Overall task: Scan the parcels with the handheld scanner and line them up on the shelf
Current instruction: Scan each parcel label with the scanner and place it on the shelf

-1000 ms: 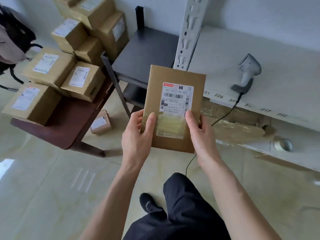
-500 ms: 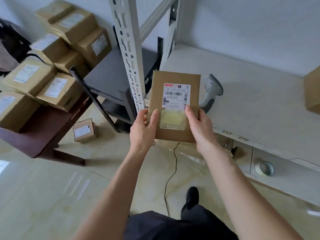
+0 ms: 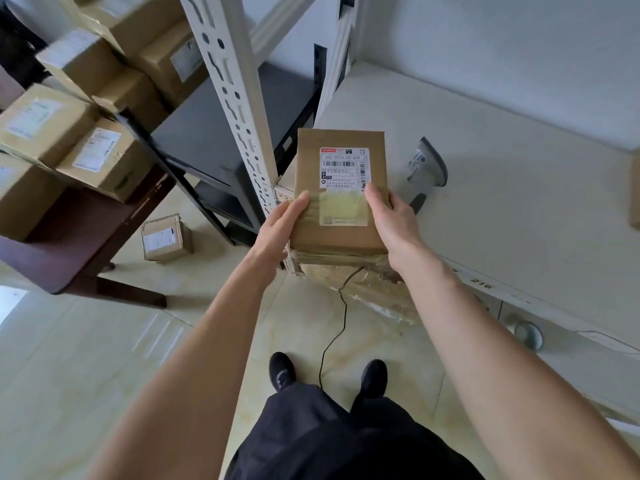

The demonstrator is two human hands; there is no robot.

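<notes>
Head view: a person stands at a shelf (image 3: 502, 188), looking down on both hands and a parcel (image 3: 341, 192).
Parcel: flat brown box at frame centre, label up, held over the shelf's near left corner; whether its underside touches the shelf cannot be told.
Left hand (image 3: 280, 226): grips the parcel's left edge, thumb lying on top.
Right hand (image 3: 391, 216): grips the parcel's right edge, thumb on the label.
Scanner (image 3: 427, 164): lies on the shelf just right of the parcel, in nobody's hand; its cable (image 3: 332, 327) drops to the floor.
Progress: judging by this, the parcel is being brought to the shelf, and the scanner is still to be picked up for it or is already done with; which, the frame does not say.
Done: the edge of one brown box (image 3: 634, 192) shows on the shelf at far right, well apart, possibly already placed.
Left: a stack of labelled boxes (image 3: 86, 109) waits on the dark tabletop (image 3: 69, 244) at upper left, and a small box (image 3: 166, 237) sits on the floor below it.
Lower shelf: holds crumpled plastic wrap (image 3: 377, 289) and a tape roll (image 3: 528, 332).
</notes>
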